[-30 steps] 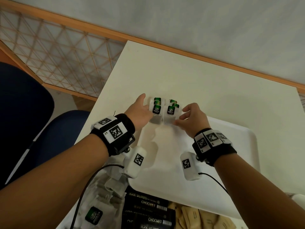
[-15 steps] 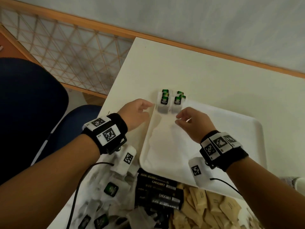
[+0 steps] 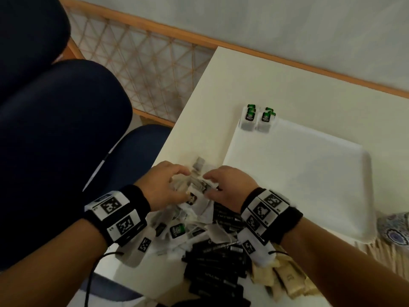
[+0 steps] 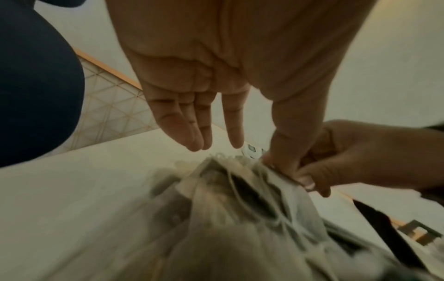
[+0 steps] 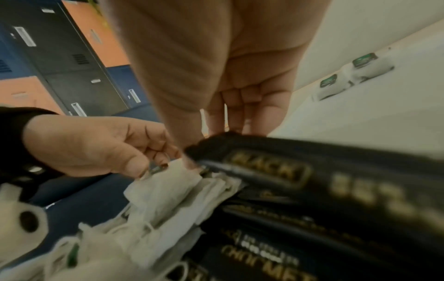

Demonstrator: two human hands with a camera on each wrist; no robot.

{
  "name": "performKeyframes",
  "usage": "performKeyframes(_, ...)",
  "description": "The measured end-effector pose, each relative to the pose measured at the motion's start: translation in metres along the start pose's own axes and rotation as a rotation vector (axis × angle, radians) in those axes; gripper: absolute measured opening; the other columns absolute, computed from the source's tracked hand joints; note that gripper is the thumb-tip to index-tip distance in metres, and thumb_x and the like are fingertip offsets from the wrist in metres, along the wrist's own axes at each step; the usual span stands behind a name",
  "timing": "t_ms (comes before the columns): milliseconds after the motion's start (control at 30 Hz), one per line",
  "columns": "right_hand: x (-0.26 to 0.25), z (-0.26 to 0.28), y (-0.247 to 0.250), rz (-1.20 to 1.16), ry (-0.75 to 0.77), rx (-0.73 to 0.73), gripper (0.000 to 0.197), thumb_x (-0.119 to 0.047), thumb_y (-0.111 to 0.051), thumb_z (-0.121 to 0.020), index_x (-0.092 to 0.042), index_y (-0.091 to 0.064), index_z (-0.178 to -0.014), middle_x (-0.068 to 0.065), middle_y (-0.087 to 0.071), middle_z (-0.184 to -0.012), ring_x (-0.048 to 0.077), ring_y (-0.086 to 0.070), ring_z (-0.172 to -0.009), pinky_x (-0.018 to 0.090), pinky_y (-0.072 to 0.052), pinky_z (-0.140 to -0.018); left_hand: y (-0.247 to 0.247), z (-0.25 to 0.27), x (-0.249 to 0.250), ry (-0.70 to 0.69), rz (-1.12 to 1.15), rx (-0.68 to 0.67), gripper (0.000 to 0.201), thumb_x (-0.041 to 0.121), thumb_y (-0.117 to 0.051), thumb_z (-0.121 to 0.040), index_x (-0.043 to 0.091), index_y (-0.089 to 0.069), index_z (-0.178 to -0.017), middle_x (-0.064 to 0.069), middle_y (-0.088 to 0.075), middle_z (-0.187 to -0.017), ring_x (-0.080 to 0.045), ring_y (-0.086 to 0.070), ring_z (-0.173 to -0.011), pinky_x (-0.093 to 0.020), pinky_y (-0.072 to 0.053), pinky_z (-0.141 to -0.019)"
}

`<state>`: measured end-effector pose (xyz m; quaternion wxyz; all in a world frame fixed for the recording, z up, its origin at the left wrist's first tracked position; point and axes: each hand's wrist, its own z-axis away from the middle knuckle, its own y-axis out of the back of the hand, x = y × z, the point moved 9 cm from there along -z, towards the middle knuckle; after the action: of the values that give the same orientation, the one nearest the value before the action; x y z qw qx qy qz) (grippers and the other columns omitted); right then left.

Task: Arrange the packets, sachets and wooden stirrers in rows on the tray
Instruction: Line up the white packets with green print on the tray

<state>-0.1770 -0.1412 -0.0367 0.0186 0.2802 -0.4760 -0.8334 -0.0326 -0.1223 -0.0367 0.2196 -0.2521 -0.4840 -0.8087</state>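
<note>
Pinching soft, light, stringed white paper tea bags (image 3: 200, 191) from the tangled pile, both hands, left (image 3: 162, 185) and right (image 3: 230, 185), should grip bag edges, avoiding snagged threads.

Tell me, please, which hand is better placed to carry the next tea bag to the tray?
Right, I think: the right hand pinches a tea bag and lies beside the tray, while the left hand sits farther from it.
</note>
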Motion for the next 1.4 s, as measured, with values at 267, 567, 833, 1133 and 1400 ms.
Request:
performKeyframes(267,-0.002,-0.008,-0.006,0.093,-0.111,-0.017,0.026,-0.032,-0.054,-0.089,-0.021,-0.064,-0.111,0.004,-0.064,-0.104,0.025,-0.06,-0.099,0.036,-0.05,-0.085,-0.02,0.002,-0.004,0.112,-0.109,0.025,0.092,0.066,-0.069,-0.065,0.029,-0.031,-0.141,0.004,-0.035,-0.137,-0.017,-0.042,-0.123,-0.037,-0.043,-0.097)
performKeyframes(567,0.014,0.009,0.017,-0.071,-0.138,0.095,0.025,-0.027,-0.054,-0.094,-0.019,-0.07,-0.11,0.003,-0.069,-0.109,0.02,-0.059,-0.1,0.021,-0.038,-0.079,-0.029,-0.022,0.001,0.103,-0.091,-0.064,0.036,0.043,-0.074,-0.066,0.027,-0.047,-0.084,-0.001,-0.05,-0.095,-0.022,-0.056,-0.086,-0.033,-0.048,-0.071)
performKeyframes(833,0.03,0.025,0.029,-0.329,-0.19,0.217,0.019,-0.031,-0.063,-0.089,-0.022,-0.073,-0.102,-0.01,-0.067,-0.084,0.005,-0.057,-0.08,0.017,-0.04,-0.076,-0.014,-0.013,0.019,-0.045,0.145,-0.001,0.023,0.013,-0.069,-0.08,0.023,-0.049,-0.073,0.002,-0.056,-0.074,-0.011,-0.05,-0.066,-0.018,-0.035,-0.055)
performKeyframes(1133,0.032,0.036,0.042,-0.568,-0.198,0.249,0.006,-0.023,-0.064,-0.088,-0.025,-0.069,-0.091,-0.003,-0.071,-0.077,0.004,-0.063,-0.065,0.021,-0.054,-0.068,-0.005,-0.007,0.048,-0.112,0.54,-0.082,0.044,0.005,-0.076,-0.07,0.023,-0.056,-0.104,0.005,-0.062,-0.089,-0.001,-0.059,-0.077,-0.012,-0.048,-0.065)
performKeyframes(1400,0.04,0.046,0.067,-0.474,-0.191,0.306,0.007,-0.026,-0.063,-0.088,-0.029,-0.069,-0.087,-0.009,-0.064,-0.074,0.005,-0.051,-0.06,0.018,-0.041,-0.057,0.007,-0.007,0.067,-0.106,0.806,-0.166,0.036,0.002,-0.071,-0.067,0.02,-0.067,-0.099,0.003,-0.069,-0.085,-0.006,-0.065,-0.078,-0.018,-0.053,-0.067)
